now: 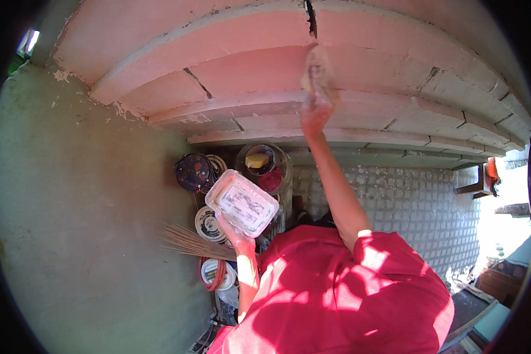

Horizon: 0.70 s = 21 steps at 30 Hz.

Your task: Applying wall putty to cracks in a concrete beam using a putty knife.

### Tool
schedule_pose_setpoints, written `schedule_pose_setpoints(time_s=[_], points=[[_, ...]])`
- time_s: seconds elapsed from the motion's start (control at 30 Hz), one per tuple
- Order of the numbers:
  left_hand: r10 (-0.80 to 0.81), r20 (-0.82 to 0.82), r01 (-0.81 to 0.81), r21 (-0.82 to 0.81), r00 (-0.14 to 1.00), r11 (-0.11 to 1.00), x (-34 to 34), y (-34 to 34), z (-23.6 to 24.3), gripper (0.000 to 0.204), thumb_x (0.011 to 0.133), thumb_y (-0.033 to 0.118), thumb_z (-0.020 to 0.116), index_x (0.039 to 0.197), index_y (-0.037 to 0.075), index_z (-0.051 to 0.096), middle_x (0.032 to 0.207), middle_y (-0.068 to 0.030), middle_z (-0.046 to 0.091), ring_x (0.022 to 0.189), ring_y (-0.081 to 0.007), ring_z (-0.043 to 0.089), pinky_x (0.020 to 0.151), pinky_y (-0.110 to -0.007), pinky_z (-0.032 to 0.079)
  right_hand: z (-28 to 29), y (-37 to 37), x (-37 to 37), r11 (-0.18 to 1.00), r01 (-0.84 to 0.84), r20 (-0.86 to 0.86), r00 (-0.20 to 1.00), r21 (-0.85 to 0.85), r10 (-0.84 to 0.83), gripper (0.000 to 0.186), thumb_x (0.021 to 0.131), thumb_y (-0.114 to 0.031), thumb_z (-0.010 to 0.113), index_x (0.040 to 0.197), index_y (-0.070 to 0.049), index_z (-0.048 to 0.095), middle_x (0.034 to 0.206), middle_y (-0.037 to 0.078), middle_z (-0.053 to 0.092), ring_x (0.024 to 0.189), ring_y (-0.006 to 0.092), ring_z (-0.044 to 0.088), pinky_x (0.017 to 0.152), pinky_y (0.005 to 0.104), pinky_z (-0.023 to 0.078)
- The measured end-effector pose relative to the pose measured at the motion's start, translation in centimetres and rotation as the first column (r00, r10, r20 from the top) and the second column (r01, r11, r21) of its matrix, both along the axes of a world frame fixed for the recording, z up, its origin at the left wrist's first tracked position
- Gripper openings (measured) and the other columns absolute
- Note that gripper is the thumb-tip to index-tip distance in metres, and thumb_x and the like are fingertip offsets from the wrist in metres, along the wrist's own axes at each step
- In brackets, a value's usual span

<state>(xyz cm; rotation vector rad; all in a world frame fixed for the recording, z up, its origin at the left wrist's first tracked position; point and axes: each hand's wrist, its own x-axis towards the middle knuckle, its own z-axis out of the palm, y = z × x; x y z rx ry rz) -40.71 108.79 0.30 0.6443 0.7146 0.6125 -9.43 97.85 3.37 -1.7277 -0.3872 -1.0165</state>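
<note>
My left hand [238, 235] grips a rectangular plastic tub [266, 205] from below and the side. White paste is smeared over the inside of the tub. Raised high, my right hand [317, 115] is closed around a flat, pale, spreader-like tool [316, 68], blurred by motion. The tool is at the pinkish beamed ceiling [248, 68], just below a dark gap [311, 17] between two beam sections. Whether it touches the surface I cannot tell.
Beside the green wall [88, 206] stand a dark paint-stained bucket [193, 172], several white buckets and a bundle of thin sticks [194, 241]. A yellow sponge [257, 160] lies in a round container. Patterned tiles [395, 200] cover the floor; a wooden bench [478, 184] stands far right.
</note>
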Motion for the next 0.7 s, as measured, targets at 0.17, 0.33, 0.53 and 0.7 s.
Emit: schedule_pose_setpoints(time_s=[0.17, 0.33, 0.53, 0.7], points=[[0.005, 0.013, -0.005, -0.048, 1.000, 0.999, 1.8, -0.8, 2.1, 0.057, 0.096, 0.049, 0.039, 0.137, 0.009, 0.039, 0.134, -0.0073, 0.048, 0.120, -0.0243, 0.051, 0.100, -0.039, 0.044, 2.5, 5.7, -3.7, 0.942, -0.323, 0.049, 0.946, 0.094, 0.320, 0.030, 0.092, -0.006, 0.046, 0.115, 0.007, 0.060, 0.108, 0.025, 0.064, 0.096, 0.0368, 0.064, 0.083, 0.0390, 0.049], [0.005, 0.011, -0.005, 0.005, 1.000, 1.000, 0.6, 0.2, 1.3, 0.068, 0.093, 0.056, 0.039, 0.142, 0.008, 0.033, 0.142, -0.0082, 0.041, 0.125, -0.0261, 0.046, 0.104, -0.039, 0.040, 3.5, 0.3, -4.4, 0.984, 0.029, -0.127, 0.992, 0.178, -0.006, 0.035, 0.090, -0.002, 0.046, 0.121, 0.006, 0.057, 0.111, 0.025, 0.063, 0.102, 0.0362, 0.063, 0.085, 0.0374, 0.049], [0.104, -0.031, -0.104, -0.019, 0.994, 0.994, -1.1, 0.5, 0.5, 0.068, 0.093, 0.056, 0.041, 0.142, 0.009, 0.034, 0.143, -0.0090, 0.041, 0.127, -0.0267, 0.044, 0.105, -0.039, 0.039, 3.4, 3.4, -2.0, 0.996, 0.018, -0.100, 0.995, 0.092, -0.009, 0.045, 0.076, 0.009, 0.044, 0.117, 0.006, 0.060, 0.110, 0.027, 0.063, 0.102, 0.0394, 0.062, 0.085, 0.0412, 0.049], [0.143, -0.017, -0.144, -0.033, 0.990, 0.989, -1.8, 1.2, -0.6, 0.069, 0.093, 0.056, 0.042, 0.142, 0.009, 0.034, 0.143, -0.0086, 0.041, 0.127, -0.0268, 0.044, 0.105, -0.039, 0.038, 4.2, 12.1, -4.1, 0.998, -0.062, 0.111, 0.992, 0.016, 0.060, 0.058, 0.069, 0.014, 0.043, 0.122, 0.000, 0.059, 0.122, 0.024, 0.058, 0.114, 0.0397, 0.056, 0.099, 0.0417, 0.043]])
